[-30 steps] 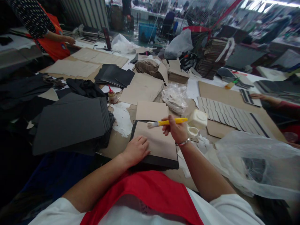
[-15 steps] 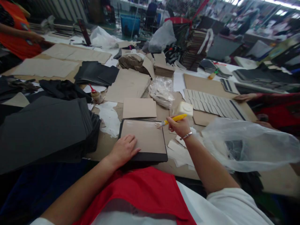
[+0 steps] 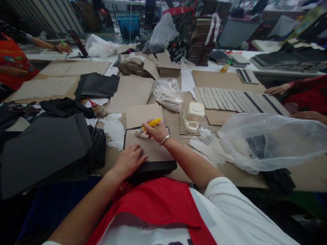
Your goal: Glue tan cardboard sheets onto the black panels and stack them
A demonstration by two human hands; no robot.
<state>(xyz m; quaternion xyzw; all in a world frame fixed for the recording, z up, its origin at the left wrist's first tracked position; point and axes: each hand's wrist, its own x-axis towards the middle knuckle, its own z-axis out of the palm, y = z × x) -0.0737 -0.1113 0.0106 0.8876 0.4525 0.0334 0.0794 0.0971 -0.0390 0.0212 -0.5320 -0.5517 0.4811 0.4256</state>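
A tan board (image 3: pixel 155 149) lies on a stack of black-edged sheets (image 3: pixel 158 166) close to my body. My left hand (image 3: pixel 130 158) rests on the board's left part, fingers lying flat. Wrapped round a yellow-handled brush (image 3: pixel 154 122), my right hand (image 3: pixel 156 131) is above the board's far part, and the bristles touch its far left area. Just beyond lies a tan stack of boards (image 3: pixel 144 115). A white plastic container (image 3: pixel 195 112) with an opening in its near side stands to the right.
Large black sheets (image 3: pixel 46 146) are piled at left, near a red-tipped bottle (image 3: pixel 97 108). A clear plastic bag (image 3: pixel 276 143) lies at right. Other people's hands are at the right edge (image 3: pixel 278 89) and far left (image 3: pixel 62 47). Crumpled plastic (image 3: pixel 167 93) sits mid-table.
My right hand has moved left with the brush, from the board's far right part to its far left. My left hand stays on the board. The camera view has shifted slightly.
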